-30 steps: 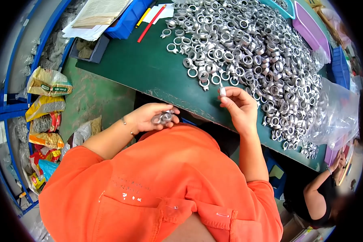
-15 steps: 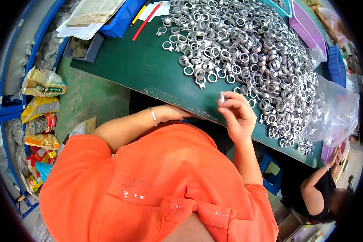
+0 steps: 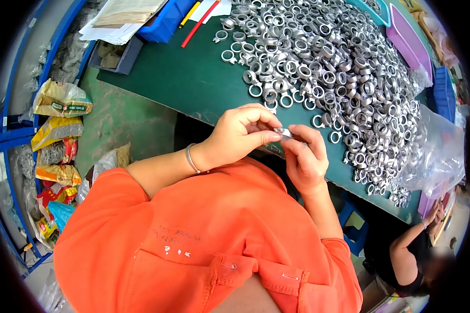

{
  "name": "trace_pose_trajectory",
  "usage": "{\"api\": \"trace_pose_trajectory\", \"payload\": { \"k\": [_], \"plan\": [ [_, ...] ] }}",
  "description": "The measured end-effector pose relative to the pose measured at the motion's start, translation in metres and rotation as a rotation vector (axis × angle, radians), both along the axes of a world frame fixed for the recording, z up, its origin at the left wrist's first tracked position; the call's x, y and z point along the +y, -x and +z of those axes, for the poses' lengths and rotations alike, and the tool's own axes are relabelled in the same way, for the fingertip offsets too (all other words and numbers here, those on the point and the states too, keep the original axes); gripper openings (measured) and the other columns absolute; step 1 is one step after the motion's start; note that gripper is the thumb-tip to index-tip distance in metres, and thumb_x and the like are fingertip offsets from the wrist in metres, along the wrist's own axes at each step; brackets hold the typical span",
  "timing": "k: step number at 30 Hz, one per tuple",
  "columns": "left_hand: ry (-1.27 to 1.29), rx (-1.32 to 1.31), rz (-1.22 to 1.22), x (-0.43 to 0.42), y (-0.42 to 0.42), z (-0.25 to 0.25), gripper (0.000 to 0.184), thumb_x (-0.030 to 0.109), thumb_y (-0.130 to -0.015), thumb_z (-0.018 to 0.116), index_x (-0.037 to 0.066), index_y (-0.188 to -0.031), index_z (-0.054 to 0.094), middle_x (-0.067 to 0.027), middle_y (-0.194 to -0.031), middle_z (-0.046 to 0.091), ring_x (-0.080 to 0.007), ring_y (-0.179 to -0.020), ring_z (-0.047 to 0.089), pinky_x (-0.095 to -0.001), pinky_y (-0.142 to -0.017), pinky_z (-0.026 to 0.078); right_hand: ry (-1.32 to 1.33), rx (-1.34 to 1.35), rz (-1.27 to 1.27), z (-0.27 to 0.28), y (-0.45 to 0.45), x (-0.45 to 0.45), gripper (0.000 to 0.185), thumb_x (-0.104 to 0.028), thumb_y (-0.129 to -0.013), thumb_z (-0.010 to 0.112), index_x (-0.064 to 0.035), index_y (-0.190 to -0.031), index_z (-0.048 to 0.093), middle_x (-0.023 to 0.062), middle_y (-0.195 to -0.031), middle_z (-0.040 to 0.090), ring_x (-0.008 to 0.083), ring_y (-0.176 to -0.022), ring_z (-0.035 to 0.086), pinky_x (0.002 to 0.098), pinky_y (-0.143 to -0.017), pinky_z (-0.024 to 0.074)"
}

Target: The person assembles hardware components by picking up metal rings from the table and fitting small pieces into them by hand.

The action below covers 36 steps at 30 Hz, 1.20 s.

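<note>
Both hands meet at the near edge of the green table (image 3: 193, 88), pinching one small silver metal ring (image 3: 283, 132) between them. My left hand (image 3: 240, 133) grips its left side with thumb and fingertips. On the other side, my right hand (image 3: 308, 154) holds the ring between thumb and fingers. The ring is seen nearly edge-on and partly covered by fingertips. Just beyond the hands spreads a large heap of similar metal rings (image 3: 344, 78), many with a small lug on the rim.
A red pencil (image 3: 200, 24) and a yellow one (image 3: 189, 14) lie near a blue bin (image 3: 164, 21). Clear plastic bags (image 3: 433, 151) and a pink tray (image 3: 410, 39) border the heap. Another person (image 3: 407, 255) works at right. Bagged goods (image 3: 62, 99) fill a shelf at left.
My left hand has risen from below the table edge and closed on the ring in my right hand. The ring has tilted over, and my right hand sits slightly lower.
</note>
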<state>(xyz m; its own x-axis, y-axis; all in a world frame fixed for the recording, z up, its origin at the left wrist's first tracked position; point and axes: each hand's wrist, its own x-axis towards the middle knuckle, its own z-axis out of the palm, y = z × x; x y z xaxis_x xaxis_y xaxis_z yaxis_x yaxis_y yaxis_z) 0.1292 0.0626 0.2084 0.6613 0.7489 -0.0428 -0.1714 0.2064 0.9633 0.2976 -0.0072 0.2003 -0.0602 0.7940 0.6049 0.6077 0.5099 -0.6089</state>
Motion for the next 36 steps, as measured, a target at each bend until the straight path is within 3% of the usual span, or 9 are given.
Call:
{"api": "trace_pose_trajectory", "payload": {
  "k": [6, 13, 16, 19, 21, 27, 30, 34, 36],
  "plan": [
    [-0.629, 0.153, 0.126, 0.002, 0.000, 0.010, 0.014, -0.004, -0.071, 0.070, 0.001, -0.083, 0.065, -0.0070, -0.082, 0.061, -0.0162, -0.073, 0.058, -0.0259, -0.064, 0.048, 0.047, 0.080, -0.074, -0.009, -0.003, 0.003, 0.022, 0.016, -0.060, 0.056, -0.0002, -0.076, 0.054, 0.0158, -0.093, 0.057, 0.0273, -0.075, 0.056, 0.0325, -0.064, 0.0477],
    [-0.800, 0.205, 0.139, 0.003, 0.003, 0.012, 0.017, -0.004, -0.075, 0.067, 0.001, -0.091, 0.064, -0.0062, -0.084, 0.060, -0.0149, -0.076, 0.058, -0.0243, -0.066, 0.048, 0.243, -0.340, -0.225, -0.014, -0.007, 0.040, 0.023, -0.003, -0.074, 0.061, -0.0040, -0.097, 0.060, 0.0107, -0.091, 0.054, 0.0308, -0.082, 0.051, 0.0397, -0.070, 0.0410],
    [0.045, -0.046, 0.105, -0.001, 0.004, 0.015, 0.026, 0.001, -0.087, 0.057, -0.002, -0.112, 0.053, -0.0047, -0.088, 0.058, -0.0107, -0.077, 0.056, -0.0234, -0.068, 0.048, 0.331, -0.382, -0.214, -0.008, -0.006, 0.034, 0.016, -0.008, -0.075, 0.065, -0.0053, -0.090, 0.059, 0.0094, -0.089, 0.053, 0.0293, -0.083, 0.050, 0.0396, -0.070, 0.0393],
    [0.452, -0.186, 0.025, 0.008, 0.008, 0.005, 0.025, 0.007, -0.088, 0.057, -0.001, -0.112, 0.054, -0.0062, -0.088, 0.059, -0.0102, -0.073, 0.055, -0.0233, -0.064, 0.047, 0.327, -0.353, -0.172, -0.010, -0.011, 0.026, 0.014, -0.008, -0.074, 0.066, -0.0056, -0.086, 0.059, 0.0090, -0.088, 0.053, 0.0293, -0.083, 0.049, 0.0400, -0.070, 0.0385],
    [0.460, -0.164, 0.023, 0.009, 0.009, 0.001, 0.026, 0.011, -0.088, 0.058, 0.001, -0.112, 0.054, -0.0072, -0.090, 0.060, -0.0100, -0.070, 0.054, -0.0230, -0.061, 0.046, 0.281, -0.370, -0.169, -0.006, -0.011, 0.023, 0.013, -0.004, -0.073, 0.067, -0.0043, -0.084, 0.059, 0.0093, -0.089, 0.053, 0.0281, -0.082, 0.052, 0.0373, -0.068, 0.0414],
    [0.440, -0.064, 0.034, 0.009, 0.004, 0.008, 0.024, 0.004, -0.086, 0.057, 0.001, -0.109, 0.054, -0.0068, -0.088, 0.059, -0.0114, -0.072, 0.055, -0.0235, -0.064, 0.048, 0.577, 0.799, 0.064, -0.002, -0.012, 0.009, 0.010, 0.006, -0.081, 0.061, 0.0039, -0.090, 0.059, 0.0106, -0.104, 0.057, 0.0129, -0.082, 0.059, 0.0243, -0.071, 0.0509],
    [0.501, -0.172, -0.016, 0.011, 0.006, 0.003, 0.019, 0.007, -0.081, 0.057, 0.004, -0.099, 0.051, -0.0036, -0.081, 0.053, -0.0106, -0.073, 0.053, -0.0230, -0.061, 0.048, 0.606, 1.014, 0.160, 0.001, -0.007, 0.006, 0.010, 0.006, -0.081, 0.061, 0.0046, -0.092, 0.059, 0.0108, -0.107, 0.056, 0.0140, -0.082, 0.060, 0.0247, -0.071, 0.0509],
    [0.417, 0.011, -0.106, 0.010, 0.004, 0.011, 0.018, 0.007, -0.083, 0.062, 0.003, -0.097, 0.053, -0.0023, -0.083, 0.055, -0.0066, -0.067, 0.051, -0.0180, -0.056, 0.044, 0.609, 1.018, 0.178, 0.001, -0.004, 0.004, 0.014, 0.006, -0.079, 0.063, 0.0038, -0.093, 0.060, 0.0120, -0.106, 0.057, 0.0150, -0.083, 0.060, 0.0252, -0.071, 0.0510],
    [0.304, 0.051, -0.078, 0.007, 0.000, 0.009, 0.019, 0.006, -0.081, 0.065, 0.003, -0.096, 0.053, -0.0025, -0.084, 0.057, -0.0059, -0.068, 0.052, -0.0179, -0.057, 0.045, 0.392, 0.447, 0.078, 0.001, -0.005, 0.005, 0.018, 0.006, -0.074, 0.067, 0.0014, -0.091, 0.060, 0.0131, -0.101, 0.060, 0.0181, -0.083, 0.061, 0.0266, -0.071, 0.0506]
  ]
}}
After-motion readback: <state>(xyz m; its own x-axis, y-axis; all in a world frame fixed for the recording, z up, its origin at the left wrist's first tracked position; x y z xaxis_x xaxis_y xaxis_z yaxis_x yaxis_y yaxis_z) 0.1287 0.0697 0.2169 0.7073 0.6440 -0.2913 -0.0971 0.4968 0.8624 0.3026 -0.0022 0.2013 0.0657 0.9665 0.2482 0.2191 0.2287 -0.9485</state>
